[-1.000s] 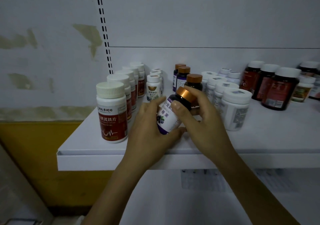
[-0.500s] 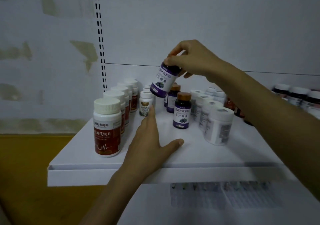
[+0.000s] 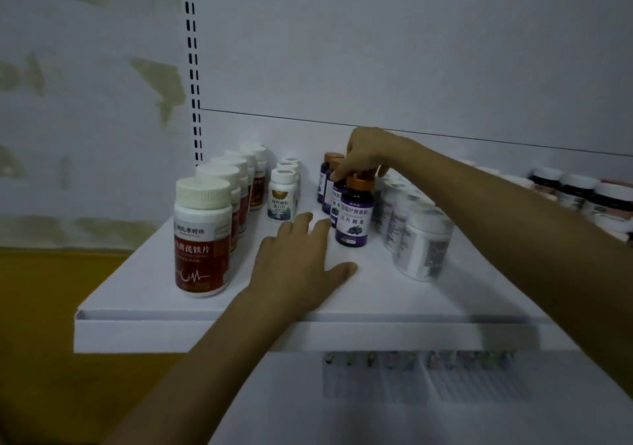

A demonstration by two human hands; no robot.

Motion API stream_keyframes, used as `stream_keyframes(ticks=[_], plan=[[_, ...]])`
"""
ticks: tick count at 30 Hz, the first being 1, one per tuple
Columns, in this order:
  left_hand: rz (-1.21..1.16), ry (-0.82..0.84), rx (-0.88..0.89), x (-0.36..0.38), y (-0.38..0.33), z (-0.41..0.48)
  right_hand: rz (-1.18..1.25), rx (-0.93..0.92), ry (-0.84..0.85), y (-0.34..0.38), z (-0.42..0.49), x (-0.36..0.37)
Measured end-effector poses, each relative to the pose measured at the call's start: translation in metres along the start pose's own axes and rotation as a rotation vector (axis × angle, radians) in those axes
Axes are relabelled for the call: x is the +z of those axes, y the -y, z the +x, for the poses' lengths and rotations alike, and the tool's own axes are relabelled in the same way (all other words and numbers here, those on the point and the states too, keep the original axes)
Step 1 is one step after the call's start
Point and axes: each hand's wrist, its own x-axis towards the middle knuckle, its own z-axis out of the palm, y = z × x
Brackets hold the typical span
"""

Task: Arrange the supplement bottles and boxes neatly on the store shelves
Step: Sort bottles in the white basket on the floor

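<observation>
While dim light greys everything, a white shelf (image 3: 144,311) juts from a white slotted back panel (image 3: 376,50) beside a patchy wall (image 3: 85,102). On it the left hand (image 3: 301,266) lies flat, fingers spread; the right hand (image 3: 366,153) pinches the cap of a purple-labelled bottle (image 3: 337,201) standing second in its row, behind the front one (image 3: 354,215). Dark jars (image 3: 579,194) at right are blurred, cut off

Shelf stocking: both hands at the purple-label bottle row.

Right hand (image 3: 368,151) grips the cap of a purple bottle (image 3: 337,201) standing second in its row, behind the front bottle (image 3: 354,215). Left hand (image 3: 301,259) rests flat, fingers spread, on the white shelf (image 3: 137,311).
</observation>
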Motion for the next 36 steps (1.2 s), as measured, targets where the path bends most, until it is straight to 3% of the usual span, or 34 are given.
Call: stream_keyframes(ticks=[11,17,19,23,25,31,36], plan=[[-0.048,0.081,-0.044,0.006,0.005,0.008,0.122,-0.028,0.036,-0.016,-0.022,-0.012],[-0.074,0.088,-0.045,0.005,0.004,0.007,0.065,-0.06,0.049,-0.012,-0.024,-0.006],[-0.143,0.1,-0.052,0.003,0.005,0.007,0.036,-0.071,0.042,-0.016,-0.02,-0.012],[-0.526,0.053,-0.127,-0.003,0.008,0.009,-0.018,-0.07,-0.176,-0.019,0.009,-0.018],[-0.629,0.017,-0.15,-0.002,0.01,0.01,-0.125,-0.049,-0.176,-0.012,0.021,-0.009],[-0.755,-0.095,-0.18,-0.001,0.015,0.011,-0.318,0.022,-0.151,-0.002,0.046,0.017],[-0.759,-0.115,-0.171,0.0,0.017,0.01,-0.188,0.03,-0.116,-0.004,0.051,0.01]])
